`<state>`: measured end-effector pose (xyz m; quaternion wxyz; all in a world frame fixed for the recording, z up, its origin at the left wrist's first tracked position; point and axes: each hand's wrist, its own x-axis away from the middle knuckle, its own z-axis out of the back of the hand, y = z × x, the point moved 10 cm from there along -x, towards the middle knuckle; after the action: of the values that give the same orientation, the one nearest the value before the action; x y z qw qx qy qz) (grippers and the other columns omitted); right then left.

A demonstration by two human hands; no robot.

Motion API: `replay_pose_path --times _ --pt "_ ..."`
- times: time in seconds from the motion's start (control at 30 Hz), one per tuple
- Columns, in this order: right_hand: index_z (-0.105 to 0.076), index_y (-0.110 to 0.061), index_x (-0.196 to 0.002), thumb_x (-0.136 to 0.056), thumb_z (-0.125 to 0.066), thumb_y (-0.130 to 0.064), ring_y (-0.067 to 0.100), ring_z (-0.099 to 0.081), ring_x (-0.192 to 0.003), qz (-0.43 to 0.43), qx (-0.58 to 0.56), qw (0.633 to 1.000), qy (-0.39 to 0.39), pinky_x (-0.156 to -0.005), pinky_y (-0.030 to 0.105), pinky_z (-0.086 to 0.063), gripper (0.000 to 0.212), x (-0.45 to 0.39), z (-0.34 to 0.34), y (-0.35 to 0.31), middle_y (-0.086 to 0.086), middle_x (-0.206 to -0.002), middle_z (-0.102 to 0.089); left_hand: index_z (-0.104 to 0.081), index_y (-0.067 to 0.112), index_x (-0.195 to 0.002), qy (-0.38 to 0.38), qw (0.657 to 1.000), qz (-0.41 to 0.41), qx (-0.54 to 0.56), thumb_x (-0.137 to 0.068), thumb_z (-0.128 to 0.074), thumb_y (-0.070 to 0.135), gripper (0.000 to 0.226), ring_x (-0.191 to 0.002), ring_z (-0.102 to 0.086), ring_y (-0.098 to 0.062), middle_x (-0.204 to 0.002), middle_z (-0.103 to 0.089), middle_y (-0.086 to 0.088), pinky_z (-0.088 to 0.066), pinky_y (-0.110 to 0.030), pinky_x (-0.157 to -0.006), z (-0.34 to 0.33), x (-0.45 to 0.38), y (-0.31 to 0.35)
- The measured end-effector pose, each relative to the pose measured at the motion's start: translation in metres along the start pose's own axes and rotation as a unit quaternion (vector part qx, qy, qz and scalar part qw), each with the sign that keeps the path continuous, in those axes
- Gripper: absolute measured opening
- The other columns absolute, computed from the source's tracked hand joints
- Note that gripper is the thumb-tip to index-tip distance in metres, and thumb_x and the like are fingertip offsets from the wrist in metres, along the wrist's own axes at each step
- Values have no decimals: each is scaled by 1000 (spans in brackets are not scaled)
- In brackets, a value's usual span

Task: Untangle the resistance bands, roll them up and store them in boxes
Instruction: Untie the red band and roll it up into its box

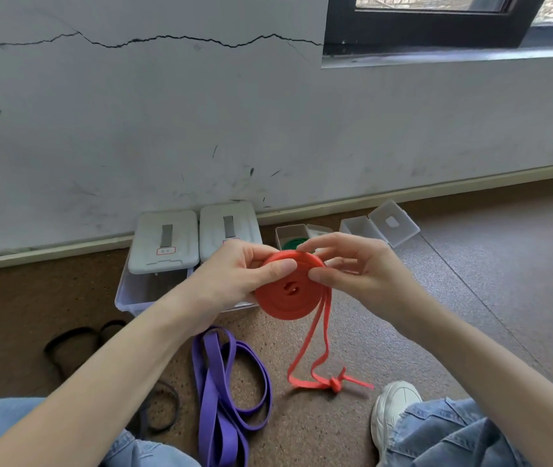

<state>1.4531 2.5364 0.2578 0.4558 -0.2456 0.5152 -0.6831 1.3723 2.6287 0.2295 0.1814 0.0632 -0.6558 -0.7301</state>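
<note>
Left grip (234,278), right grip (352,264) both pinching.

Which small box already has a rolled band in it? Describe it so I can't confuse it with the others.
Look along the wall's baseboard, right of the two lidded white boxes. The small open box just beyond the hands' fingers is the one. A green rolled band shows inside it; the open clear box further right appears empty.

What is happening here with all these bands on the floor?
A seated person is rolling a flat red rubber band into a coil, gripping it with the left hand and right hand. Its knotted tail still trails on the floor. A loose purple band awaits. A green roll already sits in a small clear box.
</note>
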Motion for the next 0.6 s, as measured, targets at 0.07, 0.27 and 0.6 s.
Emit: replay_pose_path --times 0.07,0.27,0.6 --pt "-64 -23 -96 -71 -73 -17 26 -70 -80 -45 -77 996 11 -76 31 -57 27 1 6 9 9 -85 -73 -74 23 -84 32 999 -21 31 -69 -66 36 22 -77 -72 -18 -84 -75 -5 -57 -24 -61 9 -1 5" --pt "-57 -10 -97 -81 -67 -5 28 -71 -79 -89 -97 991 11 -78 38 -58 19 3 -2 25 13 -83 -73 -71 20 -84 115 989 -32 84 -69 -65 32 21 -74 -72 -15 -79 -75 -4 -57 -23 -62 22 -2 -5" --pt "-69 -17 -101 -82 -66 -4 20 -70 -83 -41 -65 997 3 -77 24 -55 24 0 2 10 11 -87 -72 -70 21 -98 21 999 31 5 -68 -67 40 36 -84 -72 -15 -90 -75 -1 -57 -25 -68 1 -2 -17"
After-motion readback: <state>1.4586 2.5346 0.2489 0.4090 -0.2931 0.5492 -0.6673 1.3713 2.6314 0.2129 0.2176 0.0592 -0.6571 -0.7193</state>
